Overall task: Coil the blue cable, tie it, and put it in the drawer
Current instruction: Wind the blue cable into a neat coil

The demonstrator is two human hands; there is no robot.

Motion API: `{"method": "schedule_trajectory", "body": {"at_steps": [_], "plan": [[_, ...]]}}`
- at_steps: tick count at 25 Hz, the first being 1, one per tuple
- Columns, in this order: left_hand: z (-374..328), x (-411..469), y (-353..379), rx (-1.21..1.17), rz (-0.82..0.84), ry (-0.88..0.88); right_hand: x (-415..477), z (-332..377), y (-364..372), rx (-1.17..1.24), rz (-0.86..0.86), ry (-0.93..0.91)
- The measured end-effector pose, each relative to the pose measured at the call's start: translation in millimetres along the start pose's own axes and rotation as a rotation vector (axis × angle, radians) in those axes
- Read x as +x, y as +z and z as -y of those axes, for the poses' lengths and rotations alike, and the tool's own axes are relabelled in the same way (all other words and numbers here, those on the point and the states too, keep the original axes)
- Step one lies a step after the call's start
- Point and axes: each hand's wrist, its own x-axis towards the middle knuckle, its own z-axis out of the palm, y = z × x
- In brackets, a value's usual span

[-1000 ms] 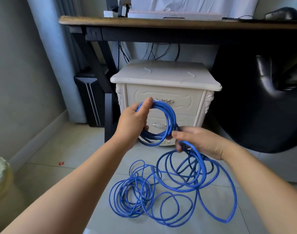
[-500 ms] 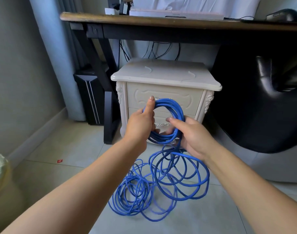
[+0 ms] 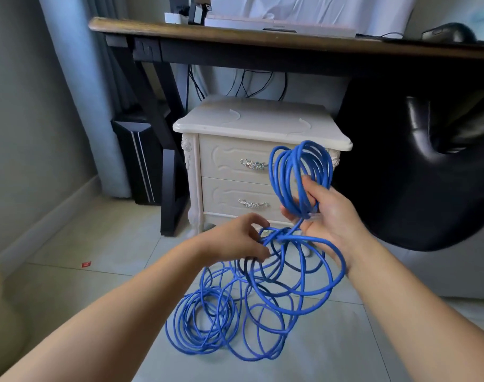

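- Cable [image 3: 297, 201] status: which step?
- Coiling, and I'd say well short of half. Right hand [image 3: 329, 216] grips a small coil [image 3: 283, 172] at its bottom, fingers and thumb curled round the gathered turns. The loops stand upright in the air, in front of the nightstand's [image 3: 260, 125] right front corner.
- Rest of it?
- Slack [image 3: 180, 326] lies on the floor [image 3: 70, 285] in loose overlapping loops, just in front of the nightstand. There's one tighter ring at the left of the pile.
- Left hand?
- Left hand [image 3: 232, 238] is low, just beside the right, fingers curled on a strand between coil and slack. Looks like it's feeding the next turn.
- Next move?
- My read: left draws a length up and lays it as one more loop into the right palm, same size as the others. Right has to loosen just enough to take it without dropping turns. Crossed loops on the floor may snag, so pull slowly.
- Tie, drawer?
- Neither started. No tie in view. Both drawers [image 3: 227, 164] are shut, and I can't tell which one is meant. One hand has to come free to pull a handle.
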Motion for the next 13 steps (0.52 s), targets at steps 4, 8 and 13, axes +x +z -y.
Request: {"method": "schedule_trajectory", "body": {"at_steps": [4, 8, 13], "plan": [[-4, 3, -1, 0.302, -0.182, 0.103, 0, 9, -11, 0.061, 0.028, 0.031], [0, 6, -1, 0.388, -0.276, 0.123, 5, 22, -24, 0.128, 0.327, 0.127], [1, 6, -7, 0.178, -0.195, 0.084, 10, 34, -42, -0.008, 0.519, 0.227]]}}
